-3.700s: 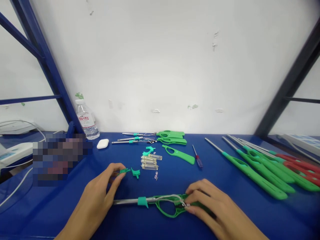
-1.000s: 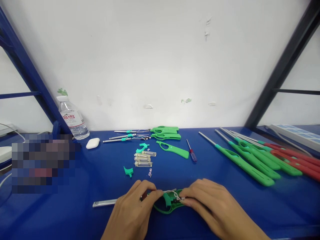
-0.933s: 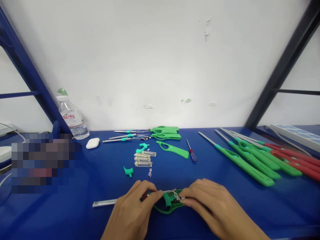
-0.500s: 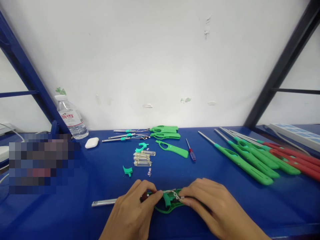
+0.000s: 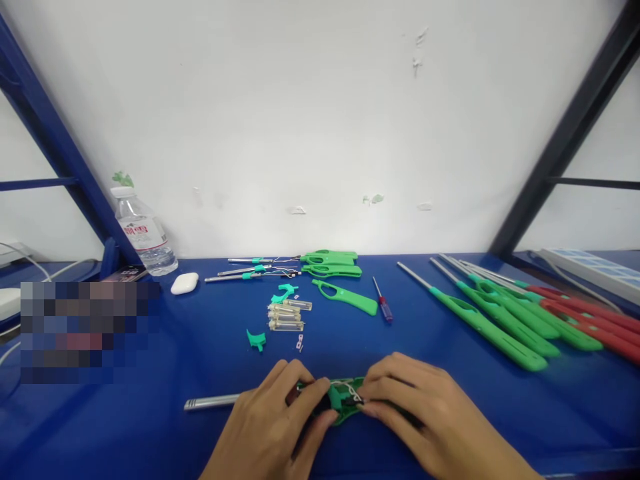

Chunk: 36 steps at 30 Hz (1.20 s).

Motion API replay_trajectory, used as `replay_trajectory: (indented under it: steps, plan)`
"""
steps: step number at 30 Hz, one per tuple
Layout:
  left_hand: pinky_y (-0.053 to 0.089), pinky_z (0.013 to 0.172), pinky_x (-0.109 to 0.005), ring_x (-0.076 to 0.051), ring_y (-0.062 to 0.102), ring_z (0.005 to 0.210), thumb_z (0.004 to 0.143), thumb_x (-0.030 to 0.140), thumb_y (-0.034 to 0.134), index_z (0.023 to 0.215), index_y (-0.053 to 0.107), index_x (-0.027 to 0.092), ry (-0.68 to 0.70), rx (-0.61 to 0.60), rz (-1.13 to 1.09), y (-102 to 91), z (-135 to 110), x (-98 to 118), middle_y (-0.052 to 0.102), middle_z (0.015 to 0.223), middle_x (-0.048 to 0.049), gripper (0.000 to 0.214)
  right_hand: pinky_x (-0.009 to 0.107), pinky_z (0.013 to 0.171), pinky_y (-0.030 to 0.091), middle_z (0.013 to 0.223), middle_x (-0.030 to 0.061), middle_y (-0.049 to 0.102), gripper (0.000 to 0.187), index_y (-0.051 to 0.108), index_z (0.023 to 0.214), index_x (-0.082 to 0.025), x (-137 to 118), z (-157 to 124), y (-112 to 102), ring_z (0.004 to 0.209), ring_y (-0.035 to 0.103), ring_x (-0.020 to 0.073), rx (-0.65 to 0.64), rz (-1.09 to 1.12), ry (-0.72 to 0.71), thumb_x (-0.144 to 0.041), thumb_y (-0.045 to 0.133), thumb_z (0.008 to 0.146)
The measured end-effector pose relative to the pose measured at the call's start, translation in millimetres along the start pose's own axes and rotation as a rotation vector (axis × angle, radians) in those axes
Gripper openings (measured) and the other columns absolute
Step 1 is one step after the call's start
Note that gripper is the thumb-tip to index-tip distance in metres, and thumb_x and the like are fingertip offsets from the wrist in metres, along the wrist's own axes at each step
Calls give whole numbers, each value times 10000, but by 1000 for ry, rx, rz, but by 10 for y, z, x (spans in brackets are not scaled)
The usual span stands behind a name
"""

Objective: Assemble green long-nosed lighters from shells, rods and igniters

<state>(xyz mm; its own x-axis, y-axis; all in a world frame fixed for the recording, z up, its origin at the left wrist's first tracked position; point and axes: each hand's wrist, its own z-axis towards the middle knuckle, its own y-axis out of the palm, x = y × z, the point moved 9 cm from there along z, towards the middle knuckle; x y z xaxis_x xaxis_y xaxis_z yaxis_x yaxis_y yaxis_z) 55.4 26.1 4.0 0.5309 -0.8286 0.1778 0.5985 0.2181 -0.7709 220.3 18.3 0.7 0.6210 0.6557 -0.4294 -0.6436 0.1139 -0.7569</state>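
Observation:
An opened green long-necked lighter [image 5: 343,421] lies at the table's near edge, its metal tube [image 5: 213,402] pointing left. White wires [image 5: 350,388] and a green trigger [image 5: 335,399] show inside the handle shell. My left hand [image 5: 277,413] is closed around the left part of the lighter, thumb and forefinger on either side of the trigger. With fingertips pinched, my right hand [image 5: 425,407] grips the handle's right part beside the wires and a small black piece [image 5: 354,400]. Whatever sits under the right fingers is hidden.
Beyond the hands lie loose triggers [image 5: 257,339], clear fuel tanks [image 5: 287,325], a green handle shell [image 5: 345,297] and a screwdriver [image 5: 384,307]. Green lighters [image 5: 493,327] and red lighters [image 5: 595,317] are on the right. A water bottle [image 5: 145,233] and white case [image 5: 185,283] stand left.
My left thumb has moved down and right, from the upper shell edge to below the trigger. My right fingers have shifted slightly at the wires.

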Motion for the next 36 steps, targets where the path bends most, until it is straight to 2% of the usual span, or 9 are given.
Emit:
replay_trajectory:
  steps: [5,9,18,31,36]
  plan:
    - [611,641,-314,-220,661,800,1124,201,507,1255,643,216,16,-34,11,39,-19,6,658,969,-45,189,282,850,566,1017,15,770,222,721,1089,-232,-80,19,12,914,719,169,7,-36,-68,-280,513,1150]
    - [614,658,-312,-223,662,820,1122,196,510,1258,645,206,19,-61,11,63,-32,-6,656,978,-54,192,286,837,569,1005,16,767,271,722,1079,-229,-71,36,33,903,716,170,-1,-58,-64,-307,476,1162]
    - [608,635,-294,-212,662,798,1117,177,508,1259,661,189,41,-34,11,38,-27,18,649,964,-54,209,305,855,536,1001,6,757,267,693,1059,-232,-85,47,64,910,698,185,-39,-62,-45,-317,462,1165]
    - [612,650,-290,-205,675,813,1142,195,472,1279,643,204,30,-63,-21,52,-21,18,653,974,-45,220,317,774,515,927,4,724,259,650,978,-224,-82,52,86,822,663,188,-36,-124,-10,-308,484,1158]
    - [598,637,-273,-197,692,804,1148,204,455,1240,654,210,16,-56,-15,49,-10,9,659,970,-44,219,309,743,515,910,11,716,276,646,968,-217,-125,52,74,803,665,182,-25,-167,-40,-307,471,1162]
